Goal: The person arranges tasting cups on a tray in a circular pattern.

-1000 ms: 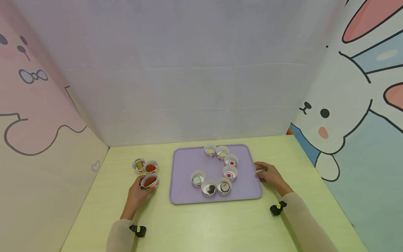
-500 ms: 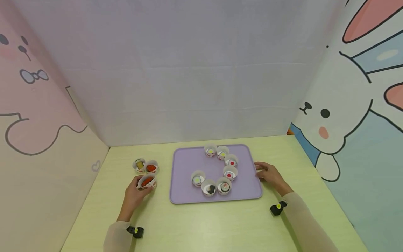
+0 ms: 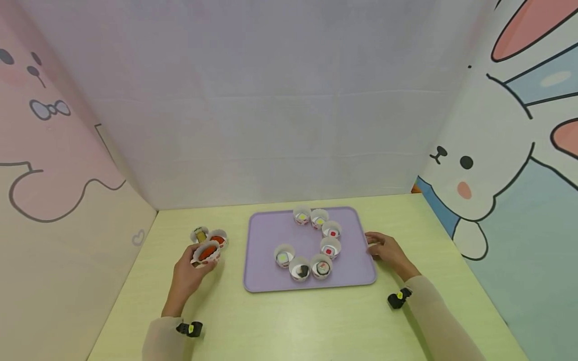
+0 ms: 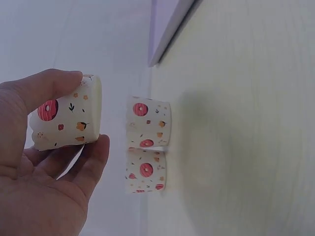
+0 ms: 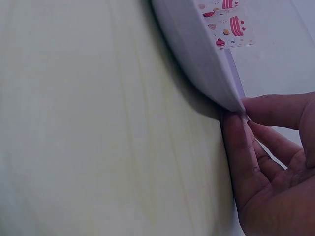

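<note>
My left hand (image 3: pixel 186 276) grips a paper baking cup (image 4: pixel 69 123) with an orange-red piece inside, thumb on one side and fingers on the other. In the left wrist view it is off the table, tilted. Behind it stand two more printed cups: one with an orange-red piece (image 3: pixel 220 235), partly hidden by the held cup, and one with a yellow piece (image 3: pixel 199 234). My right hand (image 3: pixel 389 253) pinches the right edge of a lilac tray (image 3: pixel 266 228); the right wrist view shows thumb and fingertips at the tray's rim (image 5: pixel 197 59).
On the tray several cups form a curve, among them one with a pale green piece (image 3: pixel 284 256), one with a black-and-white piece (image 3: pixel 300 269) and one with a red-centred piece (image 3: pixel 330 248). A white backdrop (image 3: pixel 280 130) rises behind the pale yellow table (image 3: pixel 289 326).
My left hand has raised the held cup and carried it leftward, so it now overlaps the two cups behind in the head view. The right hand and the tray have stayed still.
</note>
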Demonstrator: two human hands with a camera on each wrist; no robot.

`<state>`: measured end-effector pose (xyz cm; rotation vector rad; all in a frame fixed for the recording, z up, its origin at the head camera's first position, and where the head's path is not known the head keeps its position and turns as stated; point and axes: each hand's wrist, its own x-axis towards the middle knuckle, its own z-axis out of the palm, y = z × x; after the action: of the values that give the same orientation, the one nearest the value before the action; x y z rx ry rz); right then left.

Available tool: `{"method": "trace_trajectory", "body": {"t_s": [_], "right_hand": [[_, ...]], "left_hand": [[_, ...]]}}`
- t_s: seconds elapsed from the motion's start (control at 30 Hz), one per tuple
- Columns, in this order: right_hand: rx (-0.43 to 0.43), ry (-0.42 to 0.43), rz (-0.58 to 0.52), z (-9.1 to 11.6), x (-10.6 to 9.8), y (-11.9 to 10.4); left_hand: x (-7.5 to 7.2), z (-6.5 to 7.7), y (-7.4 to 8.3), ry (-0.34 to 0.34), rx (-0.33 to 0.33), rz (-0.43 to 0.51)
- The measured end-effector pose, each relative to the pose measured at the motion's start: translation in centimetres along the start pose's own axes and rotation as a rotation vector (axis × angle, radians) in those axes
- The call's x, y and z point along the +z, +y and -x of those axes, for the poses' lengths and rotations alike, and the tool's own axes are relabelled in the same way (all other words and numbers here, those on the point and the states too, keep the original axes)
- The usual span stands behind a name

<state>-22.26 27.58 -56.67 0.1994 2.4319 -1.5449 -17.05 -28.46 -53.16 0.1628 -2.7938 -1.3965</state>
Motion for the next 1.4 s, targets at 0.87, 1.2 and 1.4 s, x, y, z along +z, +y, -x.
{"method": "trace_trajectory", "body": {"t_s": [0.87,1.2,1.4], "right_hand": [[-0.005,-0.003,0.001,0.1,0.0,-0.1],[0.012,-0.011,0.002,0.2,0.1,-0.4],[0.007,-0.020,-0.021,0.8,0.1,-1.1]], "left_hand": [[0.6,-1.8,5.4,0.014,0.178,0.037],[2.2,-3.1,7.1,-0.045,0.191,0.095],[3.4,-3.7,7.6,-0.051,0.204,0.092]]}}
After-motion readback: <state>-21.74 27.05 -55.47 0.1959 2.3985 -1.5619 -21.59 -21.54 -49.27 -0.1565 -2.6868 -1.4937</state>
